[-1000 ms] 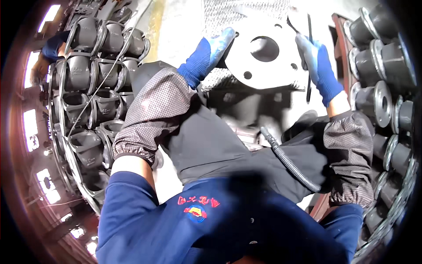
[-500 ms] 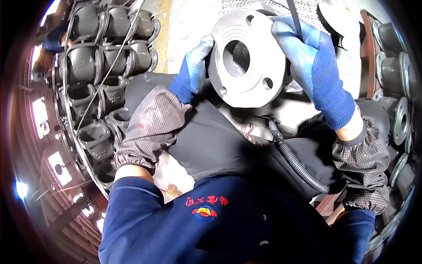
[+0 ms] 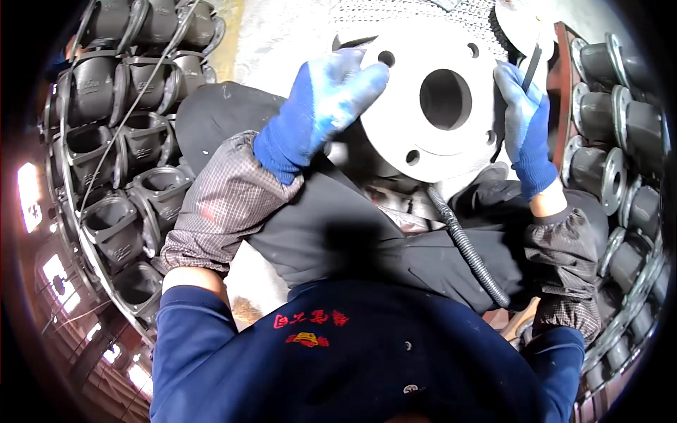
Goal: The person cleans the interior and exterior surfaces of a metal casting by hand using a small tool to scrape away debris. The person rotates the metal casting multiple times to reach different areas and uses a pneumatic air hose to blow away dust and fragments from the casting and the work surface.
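A grey cast-metal flanged fitting (image 3: 430,99) with a round bore and several bolt holes is held up over my lap, its flange face toward the camera. My left hand (image 3: 321,109), in a blue glove, grips its left rim. My right hand (image 3: 525,127), also blue-gloved, clasps the right rim and has a thin dark tool (image 3: 530,67) pinched upright between its fingers. A black ribbed hose (image 3: 469,247) runs down from under the fitting across my dark apron.
Rows of dark grey cast housings (image 3: 120,162) are stacked at my left. More flanged pipe fittings (image 3: 606,162) are racked at my right behind a red frame edge. A pale floor and a metal mesh sheet (image 3: 395,17) lie ahead.
The fitting has come closer and turned a little, its flange now larger in view. My left hand has shifted further over its left rim. My right hand has slid lower on the right rim.
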Available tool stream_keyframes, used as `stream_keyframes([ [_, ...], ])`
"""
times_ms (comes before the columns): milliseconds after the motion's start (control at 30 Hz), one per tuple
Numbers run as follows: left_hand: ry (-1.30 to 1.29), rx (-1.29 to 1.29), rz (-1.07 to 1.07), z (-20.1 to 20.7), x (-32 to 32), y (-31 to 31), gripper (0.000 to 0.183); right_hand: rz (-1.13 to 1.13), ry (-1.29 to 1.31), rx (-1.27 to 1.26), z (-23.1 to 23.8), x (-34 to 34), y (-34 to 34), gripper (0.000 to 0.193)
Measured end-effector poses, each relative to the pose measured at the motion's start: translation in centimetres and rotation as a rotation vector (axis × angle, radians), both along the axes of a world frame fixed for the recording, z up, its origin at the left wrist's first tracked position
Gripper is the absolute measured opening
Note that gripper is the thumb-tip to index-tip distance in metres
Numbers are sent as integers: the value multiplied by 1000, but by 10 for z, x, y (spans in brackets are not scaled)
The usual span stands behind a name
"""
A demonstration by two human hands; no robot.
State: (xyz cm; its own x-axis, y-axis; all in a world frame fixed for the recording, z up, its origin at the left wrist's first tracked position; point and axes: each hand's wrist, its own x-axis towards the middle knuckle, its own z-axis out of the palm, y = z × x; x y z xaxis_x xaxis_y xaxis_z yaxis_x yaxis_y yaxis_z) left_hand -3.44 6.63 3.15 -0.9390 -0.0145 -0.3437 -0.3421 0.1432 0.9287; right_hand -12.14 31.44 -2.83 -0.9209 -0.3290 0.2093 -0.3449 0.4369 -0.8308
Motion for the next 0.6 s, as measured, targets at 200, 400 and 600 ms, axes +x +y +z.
stream_keyframes([
  [200, 178, 69, -46, -2, -10, 34, 32, -226, -478, -281, -10, -10, 14, 31],
  [400, 355, 46, -94, -9, -48, 51, 23, -271, -607, -277, -6, -25, 27, 33],
  [600, 388, 11, -107, -11, -92, 34, 33, -289, -826, -617, -7, -40, 6, 29],
])
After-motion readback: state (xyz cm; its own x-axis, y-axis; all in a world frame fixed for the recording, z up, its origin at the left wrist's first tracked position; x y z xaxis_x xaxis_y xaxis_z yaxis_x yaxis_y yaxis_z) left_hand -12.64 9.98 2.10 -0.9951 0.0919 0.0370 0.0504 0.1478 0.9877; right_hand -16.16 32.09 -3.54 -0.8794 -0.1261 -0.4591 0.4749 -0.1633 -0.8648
